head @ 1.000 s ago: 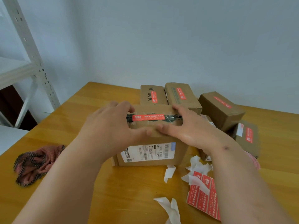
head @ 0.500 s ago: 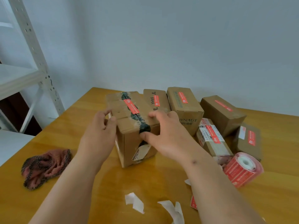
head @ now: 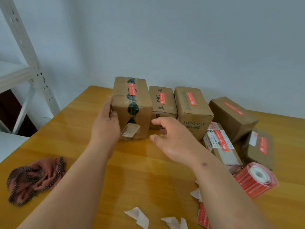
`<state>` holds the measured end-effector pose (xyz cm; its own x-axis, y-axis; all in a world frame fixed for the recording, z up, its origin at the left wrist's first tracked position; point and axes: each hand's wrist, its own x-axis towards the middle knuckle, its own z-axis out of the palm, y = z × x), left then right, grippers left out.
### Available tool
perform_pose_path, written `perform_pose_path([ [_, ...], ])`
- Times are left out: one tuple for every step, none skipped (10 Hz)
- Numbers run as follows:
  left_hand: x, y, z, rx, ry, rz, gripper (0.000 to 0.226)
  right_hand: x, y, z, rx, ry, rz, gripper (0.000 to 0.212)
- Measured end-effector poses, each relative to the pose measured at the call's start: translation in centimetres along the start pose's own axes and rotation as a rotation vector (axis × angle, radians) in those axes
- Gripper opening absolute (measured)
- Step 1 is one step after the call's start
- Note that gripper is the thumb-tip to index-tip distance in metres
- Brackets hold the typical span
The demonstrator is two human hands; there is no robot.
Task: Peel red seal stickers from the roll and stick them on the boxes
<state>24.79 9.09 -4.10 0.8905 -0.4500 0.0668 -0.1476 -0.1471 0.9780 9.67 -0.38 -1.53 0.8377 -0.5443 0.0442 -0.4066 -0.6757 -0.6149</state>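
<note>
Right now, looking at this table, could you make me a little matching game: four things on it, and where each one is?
Things:
1. sticker roll
2. pink cloth
3. left hand
4. BAHA box

Places:
A. near left part of the table
B. between the black-taped box and the HYNADT box
C. against the black-taped box's left side
D. near right, beside the boxes

Pairs: 1-D, 2-A, 3-C, 4-B
</note>
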Motion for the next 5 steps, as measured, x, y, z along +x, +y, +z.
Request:
perform_pose_path([
  [1.7,0.4,0.4,0.056,-0.016,-0.024,0.052,-0.6,0.5,-0.5,-0.011,-0.005,0.019,0.044],
  [2.4,1.0,0.9,0.076,-0.056,-0.110,0.064,-1.5,0.9,-1.7,-0.022,0.034,0.016,0.041],
  [1.5,1.4,1.4,0.126,-0.056,-0.148,0.079,-3.0,1.0,-4.2,0.019,0.065,0.027,0.038],
  [0.2,1.8,2.5,0.245,0.053,-0.074,0.080,-5.6,0.1,-7.8,0.047,0.113,-0.018,0.033],
  [-2.4,2.9,3.4,0.312,0.151,0.043,0.068,-10.2,-2.7,-12.8,0.133,0.297,-0.145,0.021],
])
